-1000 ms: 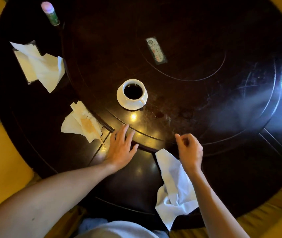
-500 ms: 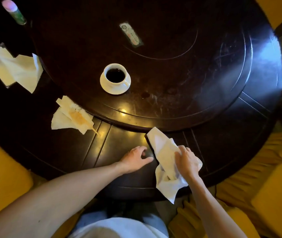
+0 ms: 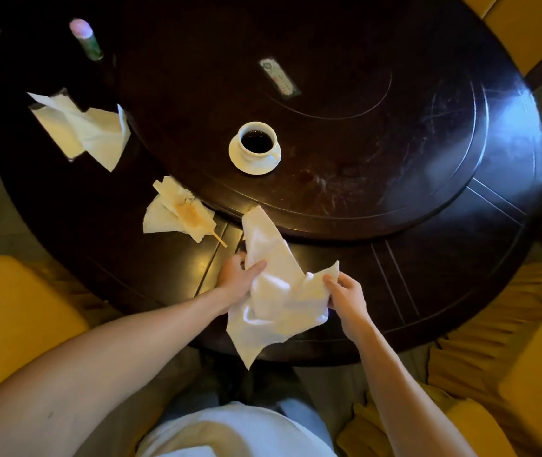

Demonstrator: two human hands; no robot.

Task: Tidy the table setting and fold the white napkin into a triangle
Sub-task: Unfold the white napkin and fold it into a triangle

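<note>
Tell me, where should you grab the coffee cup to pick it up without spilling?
Best by its small handle, which sticks out at the near right of the cup, toward the person. Come in from that side, probably with the right hand, and lift straight up: the cup is upright on its saucer and holds dark coffee nearly to the rim.

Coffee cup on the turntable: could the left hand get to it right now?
Probably not yet: the path to the coffee cup looks free, but the left hand is gripping the white napkin.

Table (image 3: 395, 265): dark glossy wood, scuffed. Napkin (image 3: 276, 291): soft white cloth. Cup (image 3: 258, 143): glossy white ceramic.
</note>
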